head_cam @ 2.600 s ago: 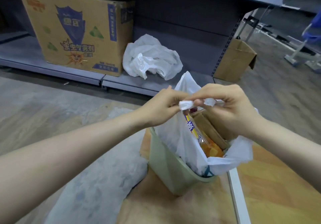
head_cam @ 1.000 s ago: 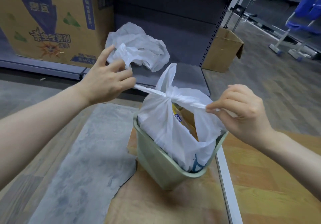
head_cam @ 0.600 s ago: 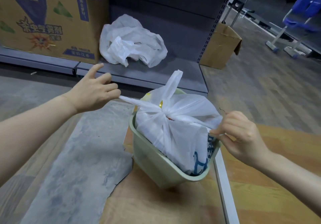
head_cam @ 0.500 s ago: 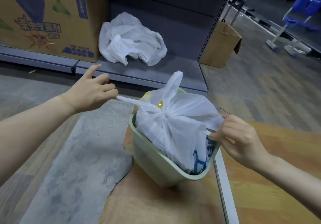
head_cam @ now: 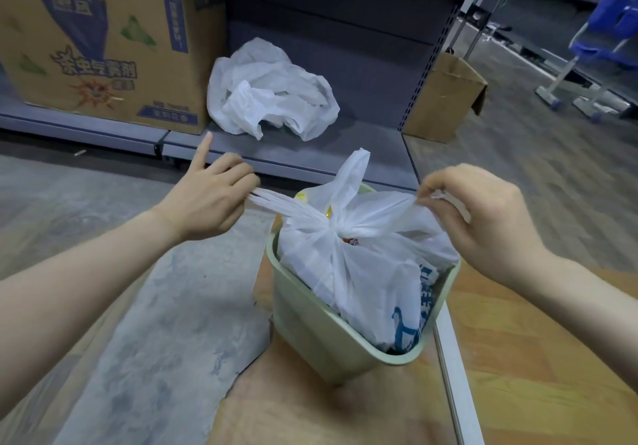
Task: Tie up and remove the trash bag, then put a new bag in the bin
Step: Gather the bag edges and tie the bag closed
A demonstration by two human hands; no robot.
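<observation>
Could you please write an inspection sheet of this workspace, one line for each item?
Surface: floor, part wood pattern, part grey.
Job's things: tied trash bag sits in green bin; loose white bag lies on low shelf.
Clutter: printed carton on the shelf; small brown box beside it.
Grippers: left hand and right hand each pinch one stretched bag end.
Cables: nothing seen.
Surroundings: blue chair, far right.
</observation>
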